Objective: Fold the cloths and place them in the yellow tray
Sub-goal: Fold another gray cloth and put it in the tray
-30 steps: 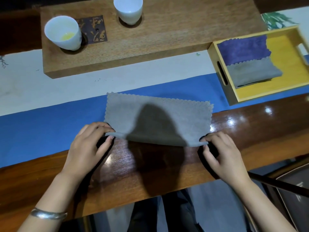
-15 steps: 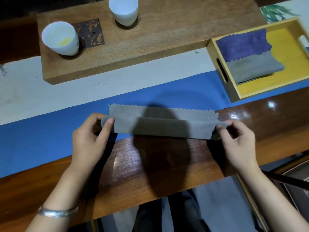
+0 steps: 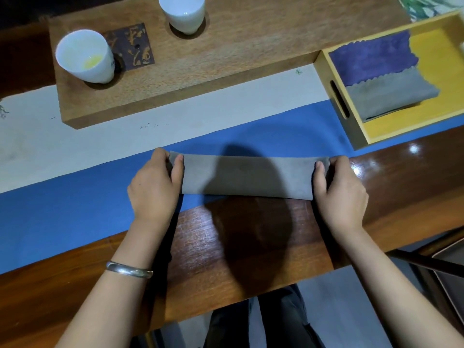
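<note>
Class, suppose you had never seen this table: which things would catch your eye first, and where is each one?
First, the grey cloth, folded into a long strip at the table's near edge, with the left hand and right hand pinching its two ends. Next, the yellow tray at far right, holding a folded purple cloth and a folded grey one. Two white cups stand on the wooden board at the back.

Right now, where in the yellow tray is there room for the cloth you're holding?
The yellow tray has bare floor right of the purple cloth and in front of the folded grey cloth. Its left side, by the handle slot, is crowded.
</note>
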